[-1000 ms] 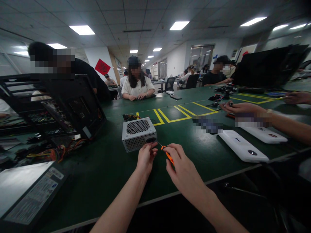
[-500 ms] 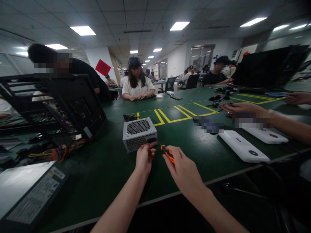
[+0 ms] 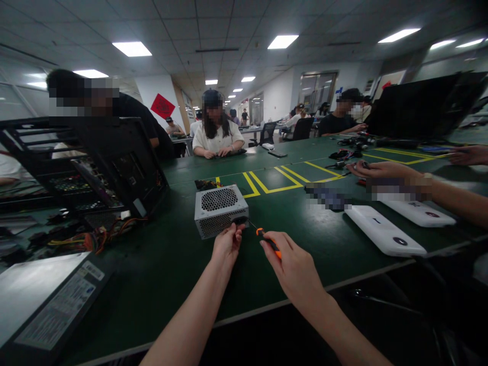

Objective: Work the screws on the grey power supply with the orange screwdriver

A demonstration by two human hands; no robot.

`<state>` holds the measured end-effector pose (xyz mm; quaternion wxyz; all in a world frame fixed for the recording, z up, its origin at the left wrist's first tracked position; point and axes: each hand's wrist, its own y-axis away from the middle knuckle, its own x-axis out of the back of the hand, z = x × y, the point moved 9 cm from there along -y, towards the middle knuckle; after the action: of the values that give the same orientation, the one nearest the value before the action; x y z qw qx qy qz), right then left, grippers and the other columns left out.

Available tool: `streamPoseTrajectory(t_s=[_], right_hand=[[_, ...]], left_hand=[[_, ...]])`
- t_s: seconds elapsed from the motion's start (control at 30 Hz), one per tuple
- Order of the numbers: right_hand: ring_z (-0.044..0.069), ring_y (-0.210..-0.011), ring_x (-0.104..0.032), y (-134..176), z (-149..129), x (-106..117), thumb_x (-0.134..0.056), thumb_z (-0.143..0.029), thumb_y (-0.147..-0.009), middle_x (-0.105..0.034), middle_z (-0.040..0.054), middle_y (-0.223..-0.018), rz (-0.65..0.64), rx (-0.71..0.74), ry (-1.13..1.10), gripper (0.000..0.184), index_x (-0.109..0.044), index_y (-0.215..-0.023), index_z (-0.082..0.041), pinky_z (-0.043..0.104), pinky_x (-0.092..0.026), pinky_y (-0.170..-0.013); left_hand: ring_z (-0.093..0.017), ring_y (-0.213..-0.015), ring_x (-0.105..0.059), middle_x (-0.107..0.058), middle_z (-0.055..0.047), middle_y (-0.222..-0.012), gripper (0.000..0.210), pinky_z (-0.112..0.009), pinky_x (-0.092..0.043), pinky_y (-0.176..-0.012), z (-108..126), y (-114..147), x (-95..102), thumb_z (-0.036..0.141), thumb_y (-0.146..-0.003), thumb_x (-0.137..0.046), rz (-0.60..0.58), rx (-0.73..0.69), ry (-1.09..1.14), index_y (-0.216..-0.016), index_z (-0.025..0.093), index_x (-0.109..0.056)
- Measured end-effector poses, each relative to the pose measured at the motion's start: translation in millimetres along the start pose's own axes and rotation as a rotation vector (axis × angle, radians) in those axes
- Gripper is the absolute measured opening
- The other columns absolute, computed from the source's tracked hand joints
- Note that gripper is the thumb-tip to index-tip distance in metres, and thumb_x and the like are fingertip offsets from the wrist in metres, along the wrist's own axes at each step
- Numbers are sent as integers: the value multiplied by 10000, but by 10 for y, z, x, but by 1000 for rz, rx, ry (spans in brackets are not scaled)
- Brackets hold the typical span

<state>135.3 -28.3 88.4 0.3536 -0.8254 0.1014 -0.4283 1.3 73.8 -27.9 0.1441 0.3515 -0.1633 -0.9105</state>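
A grey metal power supply unit (image 3: 221,209) with honeycomb vents stands on the green table in front of me. At its near right corner, by a black socket (image 3: 240,220), are the bent fingertips of my left hand (image 3: 229,241). Thumb and fingers are drawn together there, and whatever lies between them is too small to make out. My right hand (image 3: 293,259) is wrapped round the orange and black handle of a screwdriver (image 3: 273,245). Its thin shaft points up and left toward the unit's right edge; whether the tip touches cannot be told.
On the left stand an open black computer case (image 3: 125,168), loose cables (image 3: 95,239) and a second power supply (image 3: 49,300). White devices (image 3: 385,231) lie at right, near another person's hand (image 3: 385,172). A person (image 3: 217,132) sits opposite; yellow tape (image 3: 282,188) marks the table (image 3: 168,284).
My right hand and the screwdriver have drawn back slightly to the right. The fingers of my left hand have curled in closer at the socket. The power supply stays in place.
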Motion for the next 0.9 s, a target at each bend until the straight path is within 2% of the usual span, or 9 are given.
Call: streamPoseTrajectory(t_s=[0.17, 0.23, 0.33, 0.4, 0.53, 0.63, 0.73, 0.8, 0.9], right_hand=[[200, -933, -598, 15, -56, -26, -413, -188, -860, -559, 112, -1058, -16, 56, -36, 174, -491, -1015, -173, 341, -518, -762], [198, -874, -620, 18, -39, -26, -396, -197, -871, -592, 103, -983, -7, 49, -13, 161, -494, -996, -166, 332, -526, -718], [197, -707, -645, 12, 67, 7, -396, -305, -891, -629, 82, -847, 40, -19, 27, 191, -501, -949, -157, 312, -524, -593], [195, -683, -645, 7, 119, 11, -402, -340, -888, -636, 75, -831, 42, -48, 19, 215, -500, -952, -159, 307, -519, -579], [205, -867, -618, 11, 28, -2, -417, -183, -854, -600, 105, -1007, 5, 36, -5, 143, -513, -959, -166, 348, -519, -720], [209, -947, -577, 40, -131, -79, -392, -24, -787, -601, 81, -1059, -92, 168, 13, 242, -557, -864, -182, 385, -499, -800], [209, -938, -575, 70, -187, -143, -393, 5, -778, -618, 58, -1063, -153, 220, 8, 287, -577, -875, -192, 394, -501, -802], [204, -935, -586, 69, -129, -137, -415, -56, -816, -611, 72, -1075, -121, 170, -34, 234, -563, -941, -187, 383, -506, -801], [184, -841, -627, 67, 30, -118, -439, -193, -863, -633, 79, -977, -55, 31, -122, 157, -528, -991, -173, 334, -533, -732]], left_hand=[[-9, -372, -452, -589, -60, -601, 138, -63, -357, -316, -5, -8, 0, 60, -816, -479, 3, 13, -4, -682, 90, -484], [-12, -375, -457, -592, -58, -604, 133, -67, -361, -316, -5, -9, 7, 73, -819, -481, 8, 16, 1, -688, 94, -485], [-17, -379, -463, -596, -51, -613, 105, -73, -370, -317, -8, -14, 19, 95, -817, -496, 15, 17, 12, -712, 101, -492], [-20, -381, -466, -599, -48, -620, 78, -77, -374, -317, -13, -17, 23, 106, -811, -512, 16, 19, 19, -734, 103, -500], [-17, -378, -461, -601, -48, -621, 73, -78, -379, -317, -11, -14, 19, 91, -814, -500, 13, 18, 21, -741, 102, -503], [-17, -375, -459, -600, -55, -606, 110, -74, -369, -314, 0, -8, 10, 68, -822, -473, 5, 14, 15, -718, 98, -496], [-18, -375, -460, -600, -67, -594, 136, -71, -359, -316, 11, -4, 3, 52, -824, -457, 0, 10, 11, -698, 93, -490], [-19, -375, -460, -596, -68, -587, 139, -70, -353, -317, 16, -2, 4, 49, -823, -456, 4, 7, 11, -696, 93, -490], [-20, -380, -460, -594, -63, -584, 129, -71, -349, -323, 23, 5, 1, 44, -821, -458, 6, 2, 16, -707, 96, -491]])
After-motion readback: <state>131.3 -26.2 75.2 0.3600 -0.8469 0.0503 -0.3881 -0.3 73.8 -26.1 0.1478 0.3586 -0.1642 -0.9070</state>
